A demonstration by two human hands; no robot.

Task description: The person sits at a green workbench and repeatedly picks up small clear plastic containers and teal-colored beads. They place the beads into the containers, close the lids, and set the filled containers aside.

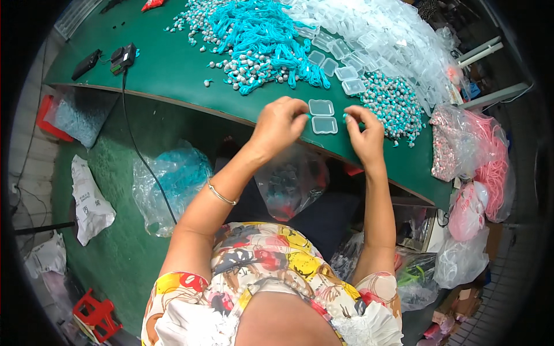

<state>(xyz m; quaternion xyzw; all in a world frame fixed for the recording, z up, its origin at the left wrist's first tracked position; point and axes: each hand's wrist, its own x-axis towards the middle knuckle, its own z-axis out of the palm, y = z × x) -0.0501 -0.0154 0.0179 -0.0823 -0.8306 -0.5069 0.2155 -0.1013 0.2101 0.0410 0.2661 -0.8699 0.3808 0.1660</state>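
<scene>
An open small clear plastic case [322,116] lies near the front edge of the green table [173,69], its two halves one above the other. My left hand [281,126] rests just left of it, fingertips at its edge. My right hand [363,131] sits just right of it, fingers pinched on a small teal piece. A heap of teal cords with grey beads [259,40] covers the table's middle. A smaller pile of beaded teal pieces [395,104] lies beside my right hand.
A big pile of clear cases [375,34] fills the far right. Bags of pink items [479,155] hang at the right edge. A clear bag [291,181] hangs under the table front; a teal-filled bag [173,179] is on the floor. A black device with cable [123,57] lies left.
</scene>
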